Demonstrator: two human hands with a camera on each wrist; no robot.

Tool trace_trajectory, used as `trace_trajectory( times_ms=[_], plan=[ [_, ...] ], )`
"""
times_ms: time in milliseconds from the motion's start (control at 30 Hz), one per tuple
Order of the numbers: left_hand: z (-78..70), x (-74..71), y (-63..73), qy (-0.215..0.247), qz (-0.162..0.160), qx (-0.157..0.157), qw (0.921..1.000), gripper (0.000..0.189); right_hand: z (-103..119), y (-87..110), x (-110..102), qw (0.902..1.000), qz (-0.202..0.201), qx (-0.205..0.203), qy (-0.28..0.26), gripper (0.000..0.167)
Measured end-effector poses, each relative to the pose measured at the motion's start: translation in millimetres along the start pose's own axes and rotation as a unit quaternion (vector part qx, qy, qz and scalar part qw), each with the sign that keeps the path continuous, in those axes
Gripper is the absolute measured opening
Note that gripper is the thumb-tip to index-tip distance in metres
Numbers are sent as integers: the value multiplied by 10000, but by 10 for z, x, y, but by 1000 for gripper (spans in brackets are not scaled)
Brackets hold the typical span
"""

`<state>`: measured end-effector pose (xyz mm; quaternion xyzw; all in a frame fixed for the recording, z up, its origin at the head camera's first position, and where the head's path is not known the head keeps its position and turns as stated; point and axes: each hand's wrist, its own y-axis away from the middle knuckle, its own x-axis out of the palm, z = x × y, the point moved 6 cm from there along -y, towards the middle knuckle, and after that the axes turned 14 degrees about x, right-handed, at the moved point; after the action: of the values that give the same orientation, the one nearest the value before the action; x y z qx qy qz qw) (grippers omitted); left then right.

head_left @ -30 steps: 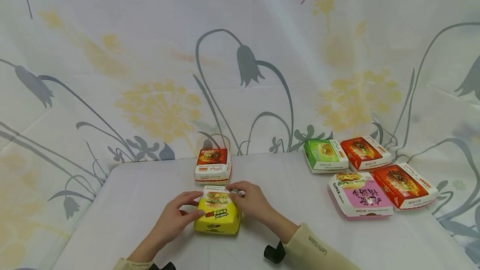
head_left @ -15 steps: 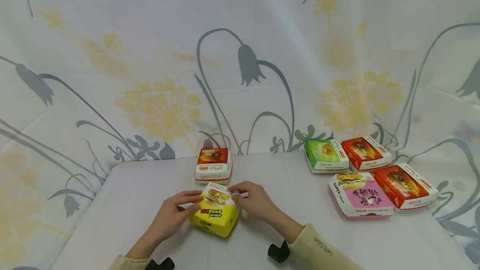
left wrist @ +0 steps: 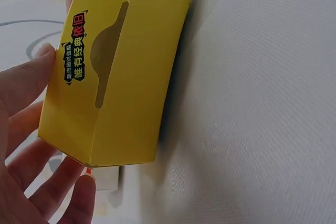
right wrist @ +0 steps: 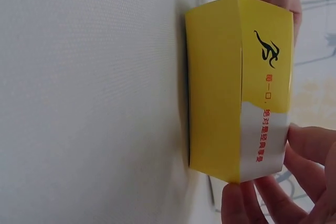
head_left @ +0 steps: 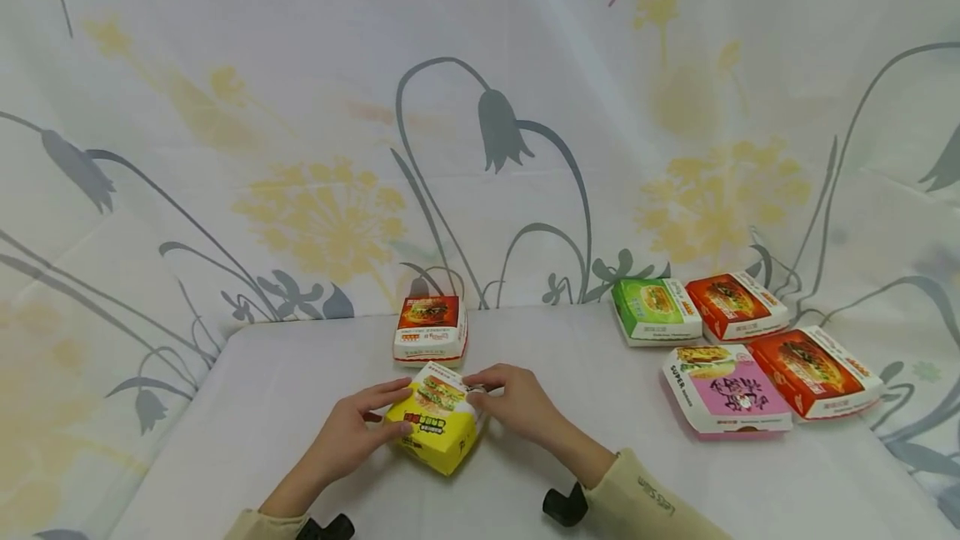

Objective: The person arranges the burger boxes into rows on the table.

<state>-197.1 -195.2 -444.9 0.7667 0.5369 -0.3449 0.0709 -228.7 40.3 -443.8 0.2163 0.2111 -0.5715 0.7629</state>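
A yellow and white burger box (head_left: pixel 435 419), lid closed and turned at an angle, lies between my two hands in the head view. My left hand (head_left: pixel 356 432) holds its left side, thumb on the lid's edge and fingers spread along the side. At its far right corner my right hand (head_left: pixel 517 402) grips with curled fingers and thumb. Both wrist views show the box's yellow side (left wrist: pixel 134 77) close over the white cloth, a dark shadow along its bottom edge. Just behind it stands a red and white burger box (head_left: pixel 430 330).
To the right sit a green burger box (head_left: pixel 656 311), two red ones (head_left: pixel 737 305) and a pink one (head_left: pixel 726 390), grouped close together. A white cloth (head_left: pixel 247 407) covers the table, and a flower-printed curtain (head_left: pixel 330 107) rises behind it.
The yellow burger box was square to me a second ago; it has turned clockwise between my hands, with its far end shifting slightly away. The other boxes stay put.
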Motion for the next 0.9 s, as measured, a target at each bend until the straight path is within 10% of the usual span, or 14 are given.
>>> trace_trajectory(
  times_ms=[900],
  plan=[
    [-77,-5,-2,-37,-23,189,9998,36,-37,43,-16,9969,497,504,-338,38]
  ],
)
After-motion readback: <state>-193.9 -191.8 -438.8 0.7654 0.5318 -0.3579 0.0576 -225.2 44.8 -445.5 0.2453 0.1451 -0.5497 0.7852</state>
